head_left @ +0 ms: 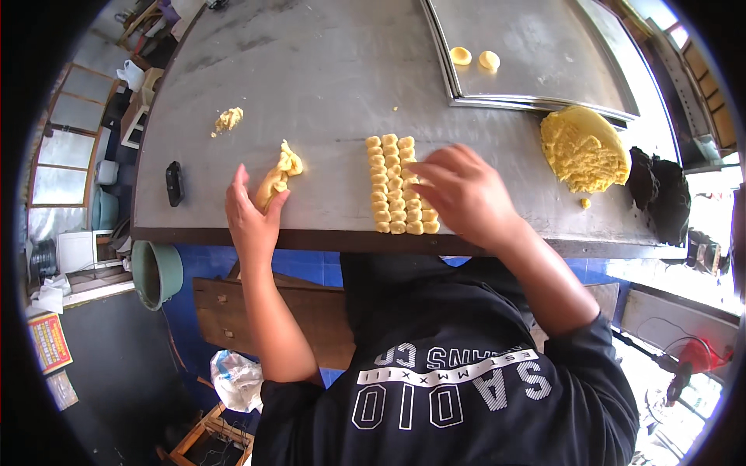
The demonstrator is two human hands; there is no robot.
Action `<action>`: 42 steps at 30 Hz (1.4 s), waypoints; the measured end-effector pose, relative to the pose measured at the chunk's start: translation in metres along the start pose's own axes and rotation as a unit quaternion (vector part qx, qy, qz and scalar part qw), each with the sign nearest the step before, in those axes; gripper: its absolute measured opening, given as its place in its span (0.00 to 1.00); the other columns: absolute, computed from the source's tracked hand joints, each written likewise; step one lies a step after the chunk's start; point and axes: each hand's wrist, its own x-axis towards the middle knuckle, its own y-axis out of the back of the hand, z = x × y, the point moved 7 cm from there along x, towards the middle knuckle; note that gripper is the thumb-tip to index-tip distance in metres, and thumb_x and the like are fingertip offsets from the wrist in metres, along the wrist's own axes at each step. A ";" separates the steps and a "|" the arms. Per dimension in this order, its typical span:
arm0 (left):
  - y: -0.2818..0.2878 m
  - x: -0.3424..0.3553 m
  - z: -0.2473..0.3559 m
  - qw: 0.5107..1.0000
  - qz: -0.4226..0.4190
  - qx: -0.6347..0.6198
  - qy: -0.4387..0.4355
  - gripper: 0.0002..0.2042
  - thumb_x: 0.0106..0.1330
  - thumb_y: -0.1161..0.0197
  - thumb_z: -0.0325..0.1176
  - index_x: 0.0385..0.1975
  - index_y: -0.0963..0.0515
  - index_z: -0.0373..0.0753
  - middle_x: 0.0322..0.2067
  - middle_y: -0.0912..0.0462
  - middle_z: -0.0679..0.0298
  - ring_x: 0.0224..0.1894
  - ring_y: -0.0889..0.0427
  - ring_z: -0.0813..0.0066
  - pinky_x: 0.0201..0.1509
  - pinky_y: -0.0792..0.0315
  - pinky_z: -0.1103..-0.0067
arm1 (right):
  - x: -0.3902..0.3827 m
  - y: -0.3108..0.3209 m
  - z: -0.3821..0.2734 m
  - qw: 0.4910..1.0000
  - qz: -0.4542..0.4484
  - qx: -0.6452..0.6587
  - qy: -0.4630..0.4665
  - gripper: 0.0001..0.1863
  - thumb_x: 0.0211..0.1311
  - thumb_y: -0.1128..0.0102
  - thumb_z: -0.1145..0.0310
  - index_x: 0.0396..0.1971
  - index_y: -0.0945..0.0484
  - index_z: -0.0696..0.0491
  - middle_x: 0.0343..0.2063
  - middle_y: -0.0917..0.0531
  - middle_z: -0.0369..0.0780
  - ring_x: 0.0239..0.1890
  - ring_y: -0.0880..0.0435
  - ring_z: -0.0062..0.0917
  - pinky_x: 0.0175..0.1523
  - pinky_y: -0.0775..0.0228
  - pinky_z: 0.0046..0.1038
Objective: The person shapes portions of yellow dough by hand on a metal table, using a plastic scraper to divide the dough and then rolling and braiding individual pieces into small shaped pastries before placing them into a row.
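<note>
Yellow dough roll (277, 177) points toward one o'clock in her loosely curled left hand (250, 220); right hand (460, 193) lies flat on dough bits (395, 186).

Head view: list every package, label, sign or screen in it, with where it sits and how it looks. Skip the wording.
Printed sign: on the floor at lower left, a tilted rectangle, red and yellow.
Plastic bag: below the table, beside the left forearm, crumpled, white and bluish.
Shirt print: on the person's dark shirt, white block letters and a white stripe.
No screen shows.
</note>
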 end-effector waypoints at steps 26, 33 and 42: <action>-0.043 0.104 -0.062 0.957 -0.166 0.190 -0.144 0.39 0.87 0.66 0.60 0.83 0.48 0.31 0.85 0.52 0.52 0.87 0.58 0.49 0.89 0.65 0.57 | 0.193 -0.224 -0.068 0.951 -0.129 -0.243 0.142 0.41 0.82 0.57 0.49 0.83 0.49 0.60 0.85 0.48 0.50 0.87 0.56 0.48 0.88 0.67 0.51; -0.009 -0.034 0.002 0.949 -0.284 0.095 -0.097 0.33 0.88 0.62 0.50 0.82 0.45 0.31 0.85 0.51 0.49 0.86 0.54 0.45 0.88 0.59 0.52 | 0.061 -0.183 -0.105 0.940 -0.282 -0.090 0.171 0.49 0.80 0.51 0.43 0.82 0.52 0.67 0.84 0.48 0.54 0.87 0.55 0.46 0.88 0.64 0.48; -0.026 0.129 -0.065 0.955 0.033 0.258 -0.144 0.33 0.87 0.59 0.52 0.84 0.45 0.41 0.84 0.49 0.49 0.86 0.53 0.45 0.88 0.59 0.54 | 0.201 -0.212 -0.051 0.978 -0.123 -0.167 0.028 0.40 0.83 0.63 0.48 0.83 0.46 0.60 0.85 0.52 0.51 0.87 0.63 0.52 0.87 0.74 0.56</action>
